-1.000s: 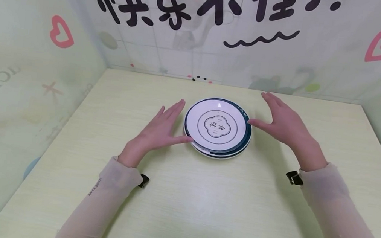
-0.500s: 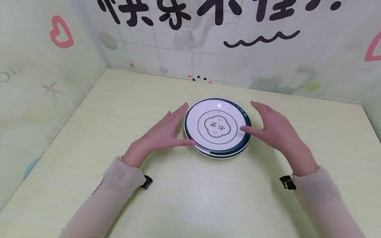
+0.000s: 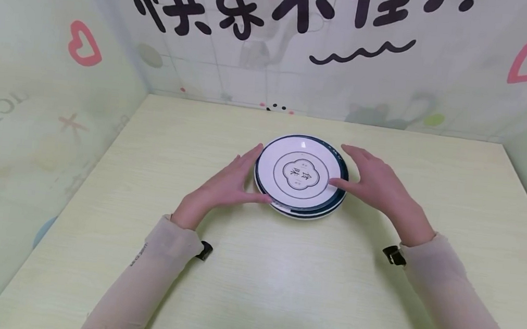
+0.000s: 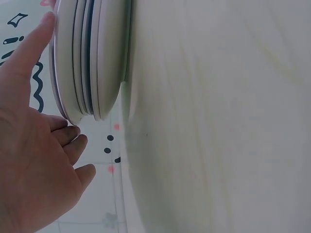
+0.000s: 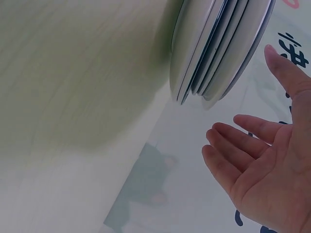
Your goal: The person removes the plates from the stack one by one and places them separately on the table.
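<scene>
A stack of white plates [image 3: 285, 190] with dark blue rims lies on the table; the top one bears a lobed emblem with printed characters. On its left side my left hand [image 3: 221, 184] has its thumb at the front rim and its other fingers along the edge. The left wrist view shows this hand [image 4: 34, 141] with thumb and fingertips at the upper plate's rim, apparently touching it. Opposite, my right hand [image 3: 377, 182] is spread, its thumb appearing over the top plate from above. In the right wrist view a gap separates these fingers [image 5: 226, 150] from the plates [image 5: 218, 48].
The pale wooden table [image 3: 271, 285] meets a back wall [image 3: 233, 78] printed with large black characters. Side walls [image 3: 26, 128] stand at left and right. Both forearms wear light sleeves [image 3: 141, 274] with black straps [image 3: 394, 255] at the wrists.
My right hand has moved left and slightly toward me, closer to the plates. My left hand has shifted a little right, up to the rim. The plates have stayed in place.
</scene>
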`<state>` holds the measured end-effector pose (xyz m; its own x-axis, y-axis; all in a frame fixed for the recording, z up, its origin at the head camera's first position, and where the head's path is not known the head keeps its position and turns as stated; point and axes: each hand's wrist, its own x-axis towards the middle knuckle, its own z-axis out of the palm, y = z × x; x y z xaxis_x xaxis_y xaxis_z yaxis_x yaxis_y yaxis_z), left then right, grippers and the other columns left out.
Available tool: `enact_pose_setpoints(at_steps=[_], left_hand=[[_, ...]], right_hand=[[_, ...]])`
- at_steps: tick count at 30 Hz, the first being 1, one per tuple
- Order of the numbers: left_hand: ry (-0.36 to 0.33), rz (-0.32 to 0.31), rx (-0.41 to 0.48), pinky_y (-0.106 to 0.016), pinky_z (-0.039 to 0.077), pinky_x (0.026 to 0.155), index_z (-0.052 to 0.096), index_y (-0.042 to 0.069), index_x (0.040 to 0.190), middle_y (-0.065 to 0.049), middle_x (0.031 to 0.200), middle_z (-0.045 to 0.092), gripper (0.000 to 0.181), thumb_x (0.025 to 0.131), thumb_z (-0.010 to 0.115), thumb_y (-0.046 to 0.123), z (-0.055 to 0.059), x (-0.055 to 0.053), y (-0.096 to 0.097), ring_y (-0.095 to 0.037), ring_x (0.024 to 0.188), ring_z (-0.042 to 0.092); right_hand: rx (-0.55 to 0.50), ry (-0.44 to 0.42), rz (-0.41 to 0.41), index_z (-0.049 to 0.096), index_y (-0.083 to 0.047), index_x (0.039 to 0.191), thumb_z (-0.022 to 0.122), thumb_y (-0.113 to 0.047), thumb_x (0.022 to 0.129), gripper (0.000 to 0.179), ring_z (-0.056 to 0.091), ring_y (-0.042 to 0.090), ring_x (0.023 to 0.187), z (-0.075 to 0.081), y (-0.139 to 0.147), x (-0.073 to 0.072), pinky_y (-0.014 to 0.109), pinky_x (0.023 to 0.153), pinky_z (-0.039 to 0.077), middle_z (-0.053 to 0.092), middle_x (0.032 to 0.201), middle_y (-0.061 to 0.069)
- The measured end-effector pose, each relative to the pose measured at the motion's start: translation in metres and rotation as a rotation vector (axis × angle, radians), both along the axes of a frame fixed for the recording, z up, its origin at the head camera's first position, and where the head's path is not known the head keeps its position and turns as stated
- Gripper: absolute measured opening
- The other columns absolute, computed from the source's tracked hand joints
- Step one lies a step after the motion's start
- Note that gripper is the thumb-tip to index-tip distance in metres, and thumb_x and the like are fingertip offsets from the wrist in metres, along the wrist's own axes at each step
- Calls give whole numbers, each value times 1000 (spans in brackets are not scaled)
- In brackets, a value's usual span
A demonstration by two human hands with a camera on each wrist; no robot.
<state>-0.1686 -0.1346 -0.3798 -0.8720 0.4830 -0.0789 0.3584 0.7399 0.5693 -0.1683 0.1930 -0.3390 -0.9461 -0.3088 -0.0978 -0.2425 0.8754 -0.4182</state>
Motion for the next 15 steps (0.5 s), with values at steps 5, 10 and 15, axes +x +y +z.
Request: enact_pose_setpoints(at_steps=[5,10,15], left_hand=[[-25,11,7,-38,9,130,0,19,162,-1,170,4,124,76,78,63,0,-1,0,-20,157,7],[-30,17,-5,-37,10,130,1,19,162,0,170,5,125,74,79,62,1,-3,2,-18,157,9],[-41,30,-23,-38,12,130,2,19,162,0,170,7,126,73,80,61,3,-3,4,-19,157,11]], right_hand=[[-59,-42,-3,32,-7,155,72,-47,88,88,34,42,145,-3,-1,0,60,119,32,36,159,20],[-207,-95,-10,37,-3,152,74,-36,90,79,41,43,141,-7,2,0,54,117,38,41,156,20],[-318,-103,-30,43,-1,149,74,-24,90,70,42,41,142,-11,4,0,49,118,38,45,154,20]])
